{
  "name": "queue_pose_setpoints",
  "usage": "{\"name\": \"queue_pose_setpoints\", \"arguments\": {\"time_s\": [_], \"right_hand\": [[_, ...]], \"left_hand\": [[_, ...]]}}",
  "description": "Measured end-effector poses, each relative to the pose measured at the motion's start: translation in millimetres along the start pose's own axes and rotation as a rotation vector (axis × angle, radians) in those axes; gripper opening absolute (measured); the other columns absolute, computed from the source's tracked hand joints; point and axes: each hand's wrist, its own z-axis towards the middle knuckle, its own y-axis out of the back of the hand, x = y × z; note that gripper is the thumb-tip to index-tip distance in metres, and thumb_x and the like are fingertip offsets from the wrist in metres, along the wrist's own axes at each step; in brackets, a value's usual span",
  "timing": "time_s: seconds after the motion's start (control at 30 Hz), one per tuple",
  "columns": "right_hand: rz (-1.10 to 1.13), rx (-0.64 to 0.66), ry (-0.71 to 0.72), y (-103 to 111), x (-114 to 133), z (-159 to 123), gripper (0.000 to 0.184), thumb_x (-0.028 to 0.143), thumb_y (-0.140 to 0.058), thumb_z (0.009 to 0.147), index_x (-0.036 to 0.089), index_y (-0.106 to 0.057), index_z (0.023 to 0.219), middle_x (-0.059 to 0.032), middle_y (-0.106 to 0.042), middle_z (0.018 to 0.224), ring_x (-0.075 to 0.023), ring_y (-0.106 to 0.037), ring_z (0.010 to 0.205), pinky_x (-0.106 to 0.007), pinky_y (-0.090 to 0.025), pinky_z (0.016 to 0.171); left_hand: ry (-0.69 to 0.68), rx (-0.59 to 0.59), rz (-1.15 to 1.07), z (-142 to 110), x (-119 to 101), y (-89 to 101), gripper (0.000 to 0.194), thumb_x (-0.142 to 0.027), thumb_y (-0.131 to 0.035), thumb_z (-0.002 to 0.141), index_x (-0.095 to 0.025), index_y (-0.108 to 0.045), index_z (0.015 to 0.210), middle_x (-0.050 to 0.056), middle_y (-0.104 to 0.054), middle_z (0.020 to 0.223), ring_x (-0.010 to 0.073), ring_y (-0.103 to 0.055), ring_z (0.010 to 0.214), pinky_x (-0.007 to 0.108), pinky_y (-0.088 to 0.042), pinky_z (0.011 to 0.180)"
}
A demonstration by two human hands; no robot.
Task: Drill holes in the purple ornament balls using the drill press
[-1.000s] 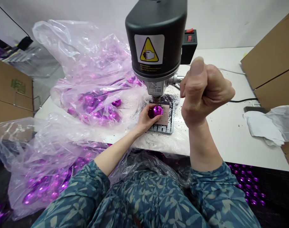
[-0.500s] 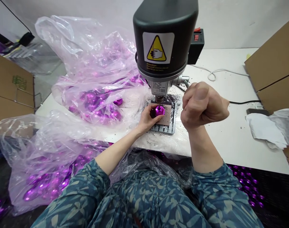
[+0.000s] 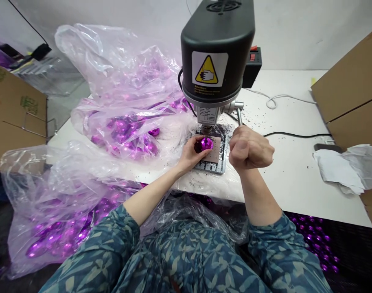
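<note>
In the head view my left hand (image 3: 192,154) pinches a shiny purple ball (image 3: 207,143) between thumb and fingers. The ball rests on a light square board (image 3: 215,154) on the metal base (image 3: 218,168) of a small drill press (image 3: 218,53). Right above it hangs the chuck (image 3: 206,129), its bit reaching the ball's top; whether it has gone in, I cannot tell. My right hand (image 3: 250,147) is wrapped round the press's feed lever (image 3: 239,118), whose lower end the fist hides. Dark shavings lie scattered round the base.
To the left, clear plastic bags (image 3: 125,134) hold many purple balls, and another bag (image 3: 60,232) hangs at the table's front edge. Cardboard boxes (image 3: 351,81) stand on both sides. White paper (image 3: 338,167) and a black cable (image 3: 296,134) lie at right.
My right hand has come down and towards me, swinging the feed lever down. The chuck sits lower over the ball. My left hand keeps its hold on the ball.
</note>
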Motion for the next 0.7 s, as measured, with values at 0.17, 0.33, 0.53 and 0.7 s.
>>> {"name": "queue_pose_setpoints", "arguments": {"time_s": [0.17, 0.33, 0.53, 0.7], "right_hand": [[-0.069, 0.008, -0.296, -14.8, 5.2, 47.8, 0.057, 0.037, -0.056, 0.11, 0.021, -0.032, 0.061, 0.0073, -0.033, 0.048, -0.0049, -0.028, 0.04, -0.032, -0.021, 0.045], [-0.191, 0.043, -0.433, -27.6, 4.7, 72.6, 0.066, 0.08, -0.044, 0.094, 0.026, -0.025, 0.061, 0.0061, -0.027, 0.047, -0.008, -0.025, 0.042, -0.036, -0.028, 0.048], [0.016, -0.069, -0.4, -29.2, 6.9, 66.9, 0.06, 0.057, -0.064, 0.097, 0.023, -0.029, 0.062, 0.007, -0.032, 0.051, -0.0035, -0.033, 0.043, -0.031, -0.026, 0.05], [0.032, -0.046, -0.488, -20.8, 6.0, 60.6, 0.06, 0.044, -0.064, 0.103, 0.019, -0.035, 0.057, 0.0059, -0.04, 0.052, -0.0031, -0.038, 0.047, -0.028, -0.027, 0.051]], "left_hand": [[0.034, -0.093, 0.019, -11.6, -10.4, -1.3, 0.049, -0.034, -0.094, 0.082, -0.022, -0.067, 0.12, 0.008, -0.078, 0.117, 0.0253, -0.075, 0.105, 0.04, -0.061, 0.095], [-0.082, 0.198, -0.011, -77.1, -30.3, 10.9, 0.042, -0.046, -0.087, 0.087, -0.025, -0.068, 0.119, 0.008, -0.077, 0.11, 0.0243, -0.075, 0.094, 0.041, -0.064, 0.08], [-0.258, 0.878, 0.179, -156.3, -4.0, 15.9, 0.024, -0.047, -0.08, 0.089, -0.04, -0.079, 0.113, 0.012, -0.08, 0.111, 0.0359, -0.079, 0.095, 0.055, -0.07, 0.08], [-0.46, 0.716, 0.313, -134.6, 14.8, 32.6, 0.024, -0.053, -0.07, 0.1, -0.04, -0.077, 0.12, 0.005, -0.081, 0.122, 0.0295, -0.081, 0.093, 0.047, -0.073, 0.078]]}}
